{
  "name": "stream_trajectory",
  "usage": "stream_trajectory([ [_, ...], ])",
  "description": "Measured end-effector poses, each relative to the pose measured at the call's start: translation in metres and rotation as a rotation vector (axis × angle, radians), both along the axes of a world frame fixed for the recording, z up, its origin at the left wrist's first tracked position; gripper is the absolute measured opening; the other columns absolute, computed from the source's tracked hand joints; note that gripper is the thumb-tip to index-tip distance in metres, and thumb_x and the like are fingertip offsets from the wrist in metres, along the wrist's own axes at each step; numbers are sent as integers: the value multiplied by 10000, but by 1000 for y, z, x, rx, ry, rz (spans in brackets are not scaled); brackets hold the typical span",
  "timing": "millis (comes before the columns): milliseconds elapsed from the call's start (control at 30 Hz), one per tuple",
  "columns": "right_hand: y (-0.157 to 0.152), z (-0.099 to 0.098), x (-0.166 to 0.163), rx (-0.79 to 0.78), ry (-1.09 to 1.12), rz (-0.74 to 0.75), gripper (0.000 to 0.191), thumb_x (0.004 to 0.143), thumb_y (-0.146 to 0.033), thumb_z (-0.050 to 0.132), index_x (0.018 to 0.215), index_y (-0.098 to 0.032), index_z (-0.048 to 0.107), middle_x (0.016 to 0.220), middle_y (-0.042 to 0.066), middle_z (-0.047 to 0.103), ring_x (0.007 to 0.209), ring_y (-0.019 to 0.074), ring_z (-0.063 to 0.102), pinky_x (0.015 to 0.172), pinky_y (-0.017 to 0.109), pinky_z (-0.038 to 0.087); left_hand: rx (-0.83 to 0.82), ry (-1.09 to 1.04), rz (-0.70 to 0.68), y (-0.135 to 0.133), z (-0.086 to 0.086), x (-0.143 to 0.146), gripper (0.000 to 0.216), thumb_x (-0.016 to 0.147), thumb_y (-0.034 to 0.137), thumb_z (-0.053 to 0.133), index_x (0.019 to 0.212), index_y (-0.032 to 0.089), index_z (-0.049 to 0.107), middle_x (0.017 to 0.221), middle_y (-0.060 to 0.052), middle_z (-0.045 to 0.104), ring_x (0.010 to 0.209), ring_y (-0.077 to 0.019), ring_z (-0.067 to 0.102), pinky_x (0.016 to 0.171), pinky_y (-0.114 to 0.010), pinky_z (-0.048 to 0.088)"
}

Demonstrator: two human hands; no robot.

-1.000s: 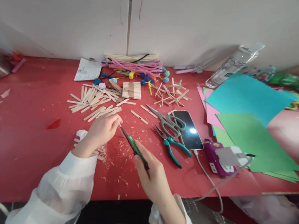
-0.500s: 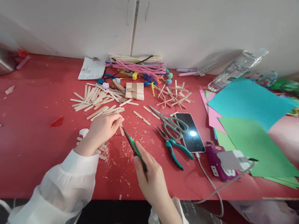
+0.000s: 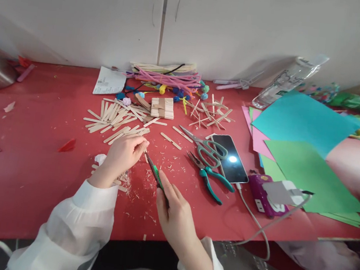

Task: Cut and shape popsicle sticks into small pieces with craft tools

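Observation:
My left hand (image 3: 124,156) is closed in a pinch on a popsicle stick, mostly hidden behind the fingers and the blade. My right hand (image 3: 174,206) grips a green and black utility knife (image 3: 156,174), its blade pointing up and left at the stick, close to the left fingertips. Wood shavings (image 3: 126,185) lie scattered on the red table below both hands. Just beyond my left hand spreads a pile of loose popsicle sticks (image 3: 113,116). Several more sticks and a white crumpled scrap (image 3: 100,159) lie partly hidden by my left wrist.
Scissors (image 3: 210,152) rest partly on a phone (image 3: 229,158), with teal-handled pliers (image 3: 211,185) beside them. Coloured paper (image 3: 316,173), a purple power adapter (image 3: 266,196) and a bottle (image 3: 284,84) stand right. Pipe cleaners (image 3: 167,78) and bundled sticks (image 3: 162,108) lie at the back.
My right hand and the knife have moved slightly left, and the blade now lies nearer the left fingertips, over the stick. My left hand has stayed nearly still.

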State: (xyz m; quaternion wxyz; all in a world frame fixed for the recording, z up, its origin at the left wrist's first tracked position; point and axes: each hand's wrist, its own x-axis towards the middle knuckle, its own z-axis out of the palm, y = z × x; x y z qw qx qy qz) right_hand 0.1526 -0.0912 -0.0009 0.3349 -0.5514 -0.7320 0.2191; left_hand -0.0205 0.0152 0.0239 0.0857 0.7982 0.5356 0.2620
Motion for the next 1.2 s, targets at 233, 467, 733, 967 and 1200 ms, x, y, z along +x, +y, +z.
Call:
stream_trajectory([
  [233,-3,-2,-9,107,-83,-25,425,927,-180,321,1242,-13,552,695,108,619,511,188,617,460,269,527,-8,-8,20,-1,-1,1,275,902,272,439,677,201,581,690,-18,638,668,-173,596,625,-259,436],
  [467,-2,2,-8,67,-50,-33,428,936,-210,326,1312,-101,498,742,105,653,594,196,650,557,294,560,5,14,34,-1,-2,1,286,905,276,438,667,195,575,678,-23,638,656,-177,591,607,-262,419],
  [733,-7,-4,-14,116,-102,-37,446,940,-199,300,1345,-88,452,711,102,638,529,190,633,443,252,515,24,34,42,-1,-2,4,329,911,300,399,662,197,588,678,-39,653,651,-180,593,608,-269,427],
  [967,-6,-7,-17,161,-209,-63,433,947,-206,280,1264,-43,528,636,64,574,395,146,527,323,210,391,25,30,57,-1,-1,3,330,912,302,397,663,196,584,692,-43,658,658,-188,601,606,-274,428],
  [1200,-5,-1,-7,116,-158,-52,430,933,-205,316,1293,-110,531,658,47,573,438,130,542,384,195,431,26,74,34,-2,0,3,334,919,299,386,648,202,556,654,-27,624,644,-172,573,595,-262,416],
])
